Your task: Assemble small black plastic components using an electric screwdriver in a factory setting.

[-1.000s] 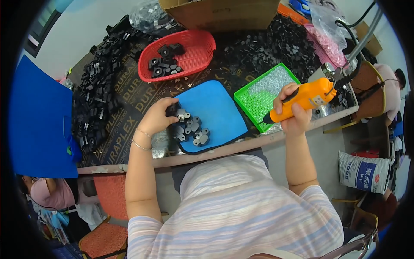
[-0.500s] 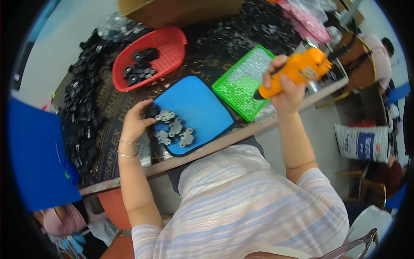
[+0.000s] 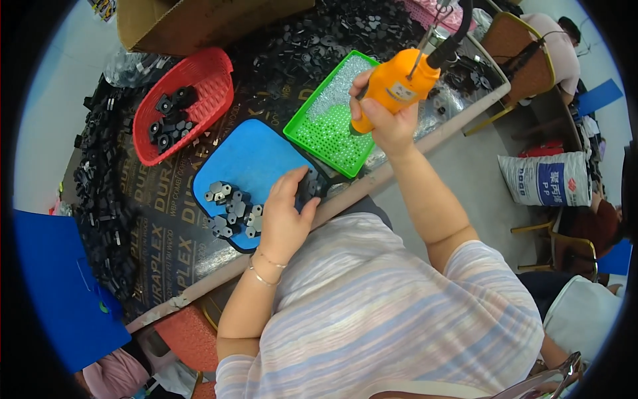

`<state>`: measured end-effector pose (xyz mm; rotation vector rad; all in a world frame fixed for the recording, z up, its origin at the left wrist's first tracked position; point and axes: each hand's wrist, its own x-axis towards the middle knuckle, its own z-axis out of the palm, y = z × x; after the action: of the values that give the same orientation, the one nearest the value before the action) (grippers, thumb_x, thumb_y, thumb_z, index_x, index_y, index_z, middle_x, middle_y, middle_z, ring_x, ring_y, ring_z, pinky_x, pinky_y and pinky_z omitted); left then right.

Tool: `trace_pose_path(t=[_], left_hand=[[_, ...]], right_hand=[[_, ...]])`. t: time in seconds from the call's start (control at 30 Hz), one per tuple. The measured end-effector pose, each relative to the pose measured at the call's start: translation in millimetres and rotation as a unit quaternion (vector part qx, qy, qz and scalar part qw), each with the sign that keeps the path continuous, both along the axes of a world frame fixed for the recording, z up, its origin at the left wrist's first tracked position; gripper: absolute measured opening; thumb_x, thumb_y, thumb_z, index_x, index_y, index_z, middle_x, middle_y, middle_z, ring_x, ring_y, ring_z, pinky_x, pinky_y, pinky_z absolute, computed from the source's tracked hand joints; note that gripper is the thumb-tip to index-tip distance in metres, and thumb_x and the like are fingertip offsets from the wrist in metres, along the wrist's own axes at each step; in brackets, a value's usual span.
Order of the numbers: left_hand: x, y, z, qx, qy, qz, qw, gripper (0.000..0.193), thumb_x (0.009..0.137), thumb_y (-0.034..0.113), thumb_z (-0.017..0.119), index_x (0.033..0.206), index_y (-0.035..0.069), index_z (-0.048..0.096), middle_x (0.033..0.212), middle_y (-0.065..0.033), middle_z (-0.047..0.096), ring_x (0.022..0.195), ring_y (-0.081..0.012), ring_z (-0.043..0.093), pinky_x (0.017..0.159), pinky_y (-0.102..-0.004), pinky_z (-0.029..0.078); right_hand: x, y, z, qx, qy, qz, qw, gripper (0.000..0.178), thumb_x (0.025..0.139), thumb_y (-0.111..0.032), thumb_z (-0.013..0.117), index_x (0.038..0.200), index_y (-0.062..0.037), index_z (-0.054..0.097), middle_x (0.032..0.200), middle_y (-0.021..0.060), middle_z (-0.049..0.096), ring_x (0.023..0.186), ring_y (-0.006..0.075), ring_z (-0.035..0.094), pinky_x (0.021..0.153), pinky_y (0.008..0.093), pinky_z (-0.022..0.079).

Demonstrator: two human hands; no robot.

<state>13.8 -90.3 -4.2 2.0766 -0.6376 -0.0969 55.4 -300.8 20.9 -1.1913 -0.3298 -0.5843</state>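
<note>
My right hand [image 3: 392,120] is wrapped round an orange electric screwdriver [image 3: 399,76], its dark tip pointing down-left over the green tray [image 3: 362,159]. Small shiny metal pieces, seemingly screws, lie in that tray. At the right edge of the blue mat [image 3: 249,149], my left hand [image 3: 287,209] has its fingers and thumb around a black plastic part [image 3: 312,185], partly hidden by the fingers. Several black parts with grey metal faces [image 3: 232,211] are grouped on the mat's near left, beside my left wrist.
A red basket [image 3: 216,80] with several black parts stands at the back left. Heaps of black pieces [image 3: 103,199] line the left side, with more [image 3: 319,40] at the back. A cardboard box [image 3: 179,30] sits behind. Beyond the table's right edge are a white sack [image 3: 545,179] and a seated person [image 3: 555,43].
My left hand has moved right across the mat, from its left edge to its right edge, with a black part. The screwdriver stays in my right hand. The whole view has shifted.
</note>
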Motion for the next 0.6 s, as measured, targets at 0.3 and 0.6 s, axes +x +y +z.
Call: trace_pose_path(t=[0.3, 0.6], left_hand=[[4.3, -9.1, -33.1, 0.006, -0.078, 0.059, 0.995, 0.054, 0.071, 0.006, 0.067, 0.120, -0.002, 0.046, 0.110, -0.0170, 0.055, 0.095, -0.0291, 0.051, 0.083, -0.0348, 0.042], [6.4, -8.6, -40.0, -0.026, -0.010, 0.098, 0.995, 0.056, 0.067, 0.013, 0.074, 0.116, 0.000, 0.050, 0.105, -0.0132, 0.058, 0.077, -0.0202, 0.051, 0.070, -0.0286, 0.045]], right_hand=[[4.1, -2.7, 0.6, -0.031, -0.003, 0.008, 0.999, 0.029, 0.077, -0.008, 0.064, 0.099, 0.0030, 0.049, 0.088, 0.0136, 0.055, 0.058, 0.0169, 0.053, 0.055, 0.0269, 0.045], [1.1, 3.7, 0.9, -0.019, -0.028, 0.002, 0.999, 0.024, 0.077, -0.007, 0.060, 0.096, 0.0018, 0.050, 0.083, 0.0106, 0.054, 0.058, 0.0158, 0.053, 0.054, 0.0256, 0.043]])
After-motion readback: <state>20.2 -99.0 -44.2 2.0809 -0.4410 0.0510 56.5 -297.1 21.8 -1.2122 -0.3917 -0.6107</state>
